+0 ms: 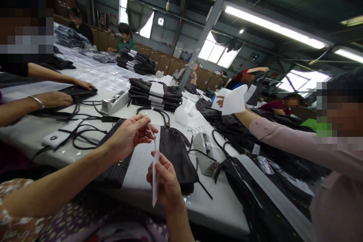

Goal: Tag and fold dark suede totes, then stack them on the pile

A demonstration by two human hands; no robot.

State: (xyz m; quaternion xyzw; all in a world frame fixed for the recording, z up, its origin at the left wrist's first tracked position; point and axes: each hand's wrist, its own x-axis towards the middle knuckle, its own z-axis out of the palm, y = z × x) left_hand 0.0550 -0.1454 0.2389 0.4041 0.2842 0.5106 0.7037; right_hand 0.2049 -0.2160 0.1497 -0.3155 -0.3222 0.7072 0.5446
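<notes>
Black with 1 pale band (pixel 138 164) around it, a bag (pixel 183 155) lies on the white table (pixel 215 204), its near side close to the front edge. White tabletop shows as a strip to the right of the bag, up to a banded dark bag (pixel 241 185) there. Above the bag, the left hand (pixel 138 130) pinches the top of 1 thin white strip (pixel 154 193), and the right hand (pixel 164 177) holds it lower, fingers curled; it stands nearly upright, seen edge-on. 2 tape dispensers flank the bag: 1 just right (pixel 204 153), 1 behind and left (pixel 113 103). Behind the bag rise 2 piles of dark bags, 1 near (pixel 155 96), 1 farther (pixel 136 62). Left of the bag, 2 co-worker hands (pixel 53 99) rest on dark material; right of it, 1 pink sleeve (pixel 280 136) reaches out, white sheets (pixel 234 100) in hand.
</notes>
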